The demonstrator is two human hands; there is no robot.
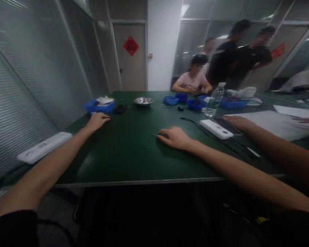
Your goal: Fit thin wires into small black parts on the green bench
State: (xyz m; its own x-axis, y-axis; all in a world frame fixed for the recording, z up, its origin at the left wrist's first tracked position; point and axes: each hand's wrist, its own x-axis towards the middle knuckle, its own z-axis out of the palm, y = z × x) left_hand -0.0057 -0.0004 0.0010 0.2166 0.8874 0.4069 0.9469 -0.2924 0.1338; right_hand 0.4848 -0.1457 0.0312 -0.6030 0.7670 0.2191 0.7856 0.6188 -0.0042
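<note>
- A dark-green tabletop [128, 161] stands beside a blind-lined glass partition [38, 79].
- The right hand [173, 138] pinches a thin, pale, needle-like rod [154, 134] mid-table; loosened fingers could drop it.
- The left hand [97, 120] half-curls near a blue plastic bin [101, 109]; contents unclear.

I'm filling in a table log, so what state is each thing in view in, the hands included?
Right hand: pinching a thin rod
Thin rod: held, poking out past the fingertips
Left hand: just in front of the blue basket, grip unclear
Blue basket: open-topped, white material in it
Metal bowl: upright, open, contents unclear
Bottle: upright, fill level unclear
Door: shut
</note>
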